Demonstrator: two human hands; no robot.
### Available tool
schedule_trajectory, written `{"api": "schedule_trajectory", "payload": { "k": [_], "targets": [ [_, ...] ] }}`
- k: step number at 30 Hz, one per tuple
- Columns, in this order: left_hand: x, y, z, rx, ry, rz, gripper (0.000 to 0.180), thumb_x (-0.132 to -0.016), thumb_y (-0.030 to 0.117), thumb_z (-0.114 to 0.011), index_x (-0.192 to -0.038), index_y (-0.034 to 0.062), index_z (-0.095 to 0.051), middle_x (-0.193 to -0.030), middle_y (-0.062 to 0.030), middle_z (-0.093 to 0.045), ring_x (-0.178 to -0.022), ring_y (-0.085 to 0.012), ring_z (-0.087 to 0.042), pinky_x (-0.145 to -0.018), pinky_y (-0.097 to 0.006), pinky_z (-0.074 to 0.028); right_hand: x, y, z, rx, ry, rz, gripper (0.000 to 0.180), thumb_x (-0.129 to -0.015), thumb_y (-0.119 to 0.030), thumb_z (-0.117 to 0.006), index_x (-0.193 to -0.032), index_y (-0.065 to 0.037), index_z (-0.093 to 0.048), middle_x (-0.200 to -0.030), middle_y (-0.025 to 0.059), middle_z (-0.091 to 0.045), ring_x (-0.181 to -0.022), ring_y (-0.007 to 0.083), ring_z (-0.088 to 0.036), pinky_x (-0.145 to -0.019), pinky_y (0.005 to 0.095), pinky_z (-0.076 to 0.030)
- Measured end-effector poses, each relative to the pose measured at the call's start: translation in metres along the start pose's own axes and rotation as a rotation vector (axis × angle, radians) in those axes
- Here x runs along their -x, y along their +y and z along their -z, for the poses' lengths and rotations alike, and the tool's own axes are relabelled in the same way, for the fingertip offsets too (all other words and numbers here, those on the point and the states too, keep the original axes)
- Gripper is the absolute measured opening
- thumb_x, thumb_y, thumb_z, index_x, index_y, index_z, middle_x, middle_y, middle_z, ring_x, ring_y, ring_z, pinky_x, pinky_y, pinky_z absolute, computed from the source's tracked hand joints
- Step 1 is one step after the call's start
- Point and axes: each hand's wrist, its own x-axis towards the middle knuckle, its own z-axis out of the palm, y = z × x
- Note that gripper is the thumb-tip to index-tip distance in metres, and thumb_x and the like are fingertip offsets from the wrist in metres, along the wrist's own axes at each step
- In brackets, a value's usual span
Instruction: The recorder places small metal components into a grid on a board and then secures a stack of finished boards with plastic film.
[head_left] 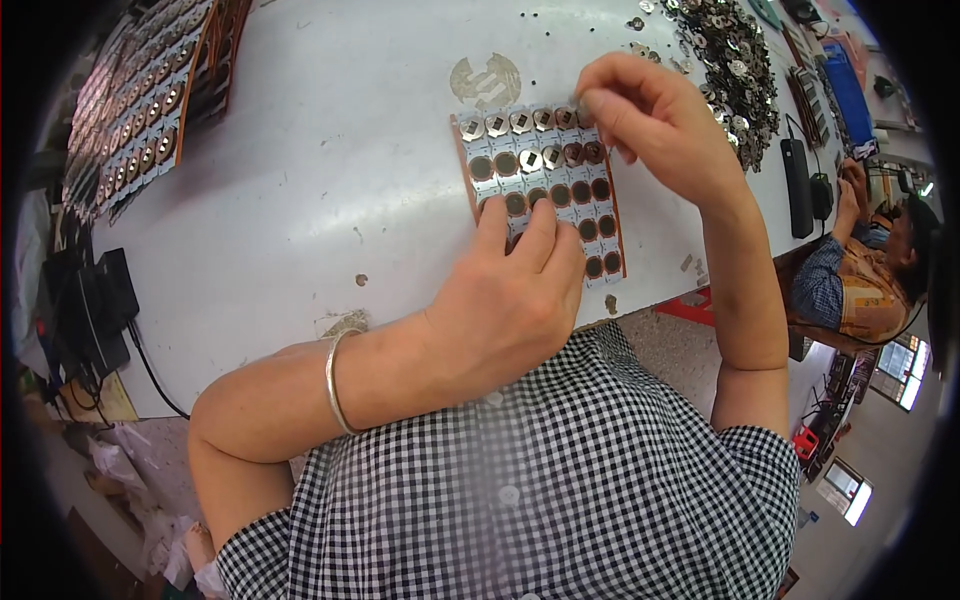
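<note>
A panel of small circuit boards (548,177) lies on the white table in front of me, edged with orange-brown strips. Shiny metal discs (520,122) with dark square centres fill most of its far row, and some sit in the second row. Nearer rows show dark round spots with coppery rims. My left hand (520,285) rests on the panel's near left part, fingers apart and fingertips touching it, hiding several spots. Over the far right corner, my right hand (662,125) has thumb and forefinger pinched together; what is between them is too small to make out.
A heap of loose metal discs (735,70) spreads at the far right. Stacked panels (150,100) stand at the far left. Black power adapters (95,310) with cables lie at the left edge. Another person (860,270) sits at the right, beyond a black box (796,188).
</note>
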Motion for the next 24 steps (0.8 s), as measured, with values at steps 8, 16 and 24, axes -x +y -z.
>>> {"api": "schedule_trajectory", "payload": {
  "k": [8, 16, 24],
  "targets": [
    [0.000, 0.001, 0.001, 0.019, 0.018, 0.022, 0.034, -0.075, 0.012, -0.065, -0.101, -0.0103, -0.071, -0.109, -0.0218, -0.065, -0.112, -0.0377, -0.063, -0.093, -0.057, -0.051, 0.009, -0.015, -0.048, 0.123, -0.037, 0.054, 0.011, -0.096, -0.004, -0.065, -0.105, 0.000, -0.070, -0.080, 0.0005, -0.067, -0.068, 0.0057, -0.056, -0.060, 0.0231, -0.047],
    [0.002, 0.004, 0.000, -0.011, 0.007, 0.040, 0.035, -0.076, 0.013, -0.064, -0.102, -0.0086, -0.072, -0.107, -0.0196, -0.063, -0.111, -0.0356, -0.062, -0.093, -0.060, -0.052, 0.006, -0.017, -0.058, 0.232, 0.018, 0.146, 0.008, -0.092, -0.004, -0.068, -0.098, 0.001, -0.067, -0.074, 0.0046, -0.064, -0.065, 0.0099, -0.057, -0.060, 0.0259, -0.049],
    [0.004, 0.007, 0.004, -0.030, -0.034, 0.062, 0.036, -0.077, 0.015, -0.064, -0.105, -0.0055, -0.073, -0.110, -0.0187, -0.062, -0.114, -0.0352, -0.060, -0.094, -0.066, -0.050, 0.009, -0.010, -0.063, 0.442, 0.147, 0.247, 0.014, -0.088, -0.005, -0.075, -0.101, -0.001, -0.073, -0.088, 0.0074, -0.069, -0.071, 0.0135, -0.064, -0.061, 0.0281, -0.052]
  ]
}}
